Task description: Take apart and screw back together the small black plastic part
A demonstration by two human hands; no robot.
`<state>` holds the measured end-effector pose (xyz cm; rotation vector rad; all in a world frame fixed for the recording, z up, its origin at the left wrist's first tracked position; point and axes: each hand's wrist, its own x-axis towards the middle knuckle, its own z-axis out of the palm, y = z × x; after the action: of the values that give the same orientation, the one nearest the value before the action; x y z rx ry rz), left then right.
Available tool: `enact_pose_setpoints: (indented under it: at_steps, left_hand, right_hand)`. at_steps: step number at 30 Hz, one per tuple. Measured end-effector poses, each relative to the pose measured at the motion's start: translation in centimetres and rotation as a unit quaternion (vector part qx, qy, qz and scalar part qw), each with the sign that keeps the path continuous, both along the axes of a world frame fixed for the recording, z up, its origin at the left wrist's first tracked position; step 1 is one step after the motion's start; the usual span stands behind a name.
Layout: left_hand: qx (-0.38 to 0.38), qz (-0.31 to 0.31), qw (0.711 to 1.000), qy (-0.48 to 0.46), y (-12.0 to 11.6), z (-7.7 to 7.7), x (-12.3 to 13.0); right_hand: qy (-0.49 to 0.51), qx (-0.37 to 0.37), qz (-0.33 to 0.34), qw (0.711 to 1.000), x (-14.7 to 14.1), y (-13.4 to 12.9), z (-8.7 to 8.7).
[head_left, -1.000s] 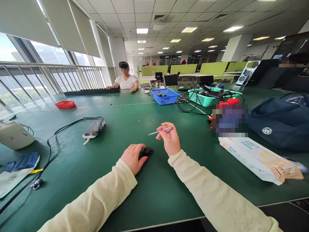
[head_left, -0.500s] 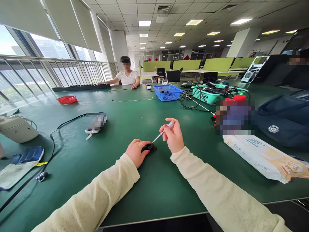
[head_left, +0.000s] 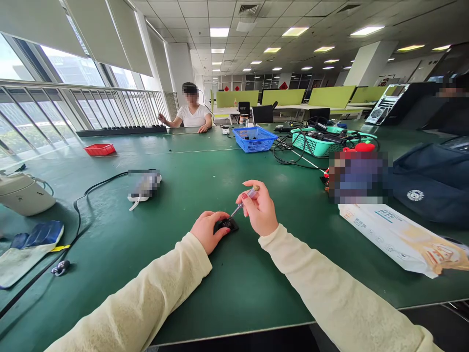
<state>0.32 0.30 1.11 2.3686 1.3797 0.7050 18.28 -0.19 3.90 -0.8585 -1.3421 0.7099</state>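
On the green tabletop (head_left: 183, 181) lies a small flat black part (head_left: 230, 225), its exact kind too small to make out. My left hand (head_left: 209, 231) grips its left end between thumb and fingers and partly covers it. In my right hand (head_left: 262, 210) is a screwdriver (head_left: 250, 192) with a clear handle, tilted so that its thin shaft slopes down to the left. The tip meets the top of the black part beside my left fingertips; whether it sits in a screw cannot be seen.
A blue basket (head_left: 255, 141) and a green basket (head_left: 315, 145) heaped with black cables stand farther back. To the right lie a wipes pack (head_left: 399, 239) and a dark bag (head_left: 432, 186). At left are a red tray (head_left: 99, 149), a black cable (head_left: 76, 215) and a glove (head_left: 32, 249). A person (head_left: 196, 115) sits opposite.
My right fingers have shifted on the screwdriver handle, and the hand sits slightly lower. My left hand stays on the black part. The person opposite has raised one hand off the table.
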Motion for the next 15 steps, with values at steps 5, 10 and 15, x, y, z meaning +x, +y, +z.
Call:
enact_pose_setpoints:
  at_steps: [5,10,15]
  left_hand:
    - [0.006,-0.01,1.0,-0.007,0.12,-0.5,-0.07]
    - [0.003,-0.007,1.0,-0.004,0.08,-0.49,-0.04]
    - [0.001,-0.004,1.0,0.0,0.12,-0.48,-0.04]
  right_hand:
    - [-0.015,0.012,-0.014,1.0,0.16,-0.05,0.09]
    - [-0.031,0.019,-0.02,0.999,0.12,-0.09,0.04]
    - [-0.022,0.011,-0.015,1.0,0.11,0.19,0.08]
